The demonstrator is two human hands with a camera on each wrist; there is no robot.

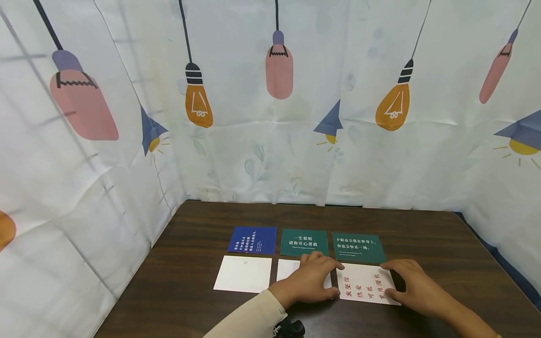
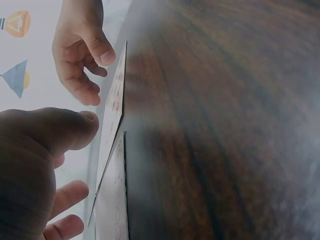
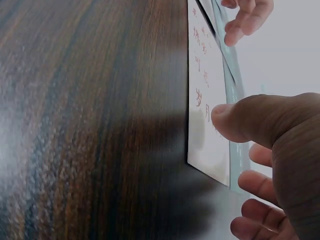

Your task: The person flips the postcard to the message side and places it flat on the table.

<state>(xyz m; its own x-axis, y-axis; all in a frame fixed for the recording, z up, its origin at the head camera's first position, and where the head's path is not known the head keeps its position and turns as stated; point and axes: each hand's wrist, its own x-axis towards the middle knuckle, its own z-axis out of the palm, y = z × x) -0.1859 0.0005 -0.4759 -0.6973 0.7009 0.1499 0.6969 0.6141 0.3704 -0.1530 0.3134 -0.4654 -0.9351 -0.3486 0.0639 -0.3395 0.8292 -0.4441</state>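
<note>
A white card with red characters (image 1: pixel 365 284) lies in the front row on the table, at the right end. On its left side is my left hand (image 1: pixel 310 280), thumb and index finger spread near the edge. It partly hides a second white card (image 1: pixel 287 269). By the right edge is my right hand (image 1: pixel 418 287), with thumb and index finger at two corners. In the left wrist view the right hand (image 2: pixel 80 55) appears apart from the card. From the right wrist, the thumb (image 3: pixel 232 117) appears over the printed side; contact is hard to tell.
Behind lie a blue card (image 1: pixel 252 240) and two green cards, one in the middle (image 1: pixel 304 239) and one at right (image 1: pixel 359 248). Another white card (image 1: pixel 243 274) lies front left. The brown table (image 1: pixel 169 291) meets a printed curtain (image 1: pixel 253 155) at the back.
</note>
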